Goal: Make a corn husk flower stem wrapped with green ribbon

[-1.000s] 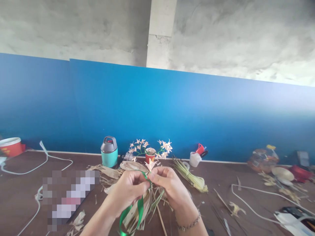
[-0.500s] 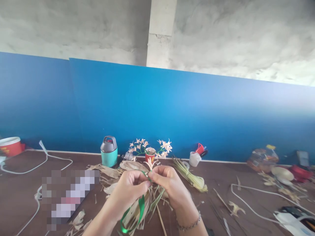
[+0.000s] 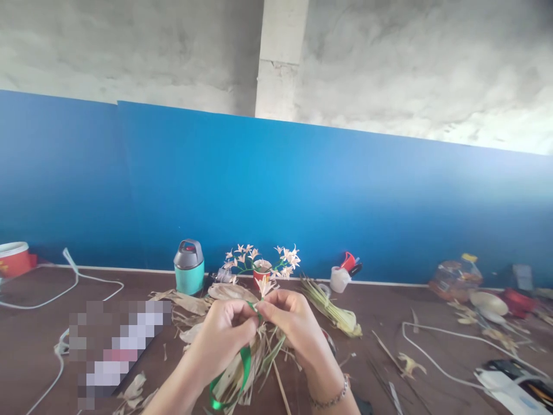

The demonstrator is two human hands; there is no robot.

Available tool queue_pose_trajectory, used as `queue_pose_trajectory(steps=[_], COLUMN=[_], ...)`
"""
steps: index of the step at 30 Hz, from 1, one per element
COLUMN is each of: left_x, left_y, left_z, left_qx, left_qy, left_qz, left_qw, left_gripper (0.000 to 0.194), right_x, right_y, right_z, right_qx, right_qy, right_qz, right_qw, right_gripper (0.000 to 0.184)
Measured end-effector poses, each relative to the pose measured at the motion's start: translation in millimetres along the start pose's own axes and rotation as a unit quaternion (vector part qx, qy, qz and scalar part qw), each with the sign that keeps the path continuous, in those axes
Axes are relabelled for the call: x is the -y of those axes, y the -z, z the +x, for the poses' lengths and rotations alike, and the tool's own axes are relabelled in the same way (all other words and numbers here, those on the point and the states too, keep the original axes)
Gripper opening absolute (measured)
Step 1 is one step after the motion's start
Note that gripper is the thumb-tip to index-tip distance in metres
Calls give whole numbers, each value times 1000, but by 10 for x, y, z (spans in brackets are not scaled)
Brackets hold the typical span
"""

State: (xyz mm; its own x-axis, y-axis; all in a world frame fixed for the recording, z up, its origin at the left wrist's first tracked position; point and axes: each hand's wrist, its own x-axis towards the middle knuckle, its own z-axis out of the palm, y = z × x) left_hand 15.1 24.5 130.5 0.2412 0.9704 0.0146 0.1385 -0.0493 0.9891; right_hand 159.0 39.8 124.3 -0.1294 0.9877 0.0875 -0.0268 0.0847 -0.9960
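A pale handmade flower (image 3: 265,286) points upward between my hands, its base pinched by the thumb and fingers of my right hand (image 3: 287,314). My left hand (image 3: 228,328) is closed on a green ribbon (image 3: 246,366), right beside the flower's base. The ribbon's loose length hangs in a loop below my left hand. The fingertips of both hands nearly meet, and the flower's stem is mostly hidden behind them. Under my hands lie dried husks (image 3: 235,377) and a thin stick (image 3: 279,374).
A red cup (image 3: 261,268) with flower sprays (image 3: 287,260) stands behind my hands. Left of it is a teal jar (image 3: 189,276); to its right, a bundle of pale-green husk strips (image 3: 332,308) and a white cup (image 3: 340,279) with tools. White cords (image 3: 432,327) cross the brown table.
Both hands stay together at the flower's base, with only small finger movements. The flower tilts slightly to the right, and the whole view has shifted a little.
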Motion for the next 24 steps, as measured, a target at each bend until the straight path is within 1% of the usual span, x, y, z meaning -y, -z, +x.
queue_pose_trajectory(steps=[4,5,7,10,15,21,24], left_x=[-3,3,21,49,82,128,131], left_y=[31,33,26,-8,-56,-47,-59], left_z=[17,24,38,56,71,108,107], left_qx=[8,11,16,4,-9,-32,-59], left_qy=[24,29,32,32,21,-14,-34], left_qz=[-79,-97,-117,-118,-91,-9,22], left_qw=[997,995,993,993,996,999,997], left_gripper=[12,15,21,21,19,19,20], right_x=[-33,-49,-84,-125,-157,-131,-112], right_y=[36,44,57,66,56,18,-1], right_z=[12,19,35,63,91,96,102], right_qx=[91,107,118,109,90,24,-1], right_qy=[9,6,-8,-22,-24,-13,-10], right_qz=[86,103,139,174,169,98,75], right_qw=[992,989,983,978,981,995,997], right_gripper=[28,27,25,24,25,32,35])
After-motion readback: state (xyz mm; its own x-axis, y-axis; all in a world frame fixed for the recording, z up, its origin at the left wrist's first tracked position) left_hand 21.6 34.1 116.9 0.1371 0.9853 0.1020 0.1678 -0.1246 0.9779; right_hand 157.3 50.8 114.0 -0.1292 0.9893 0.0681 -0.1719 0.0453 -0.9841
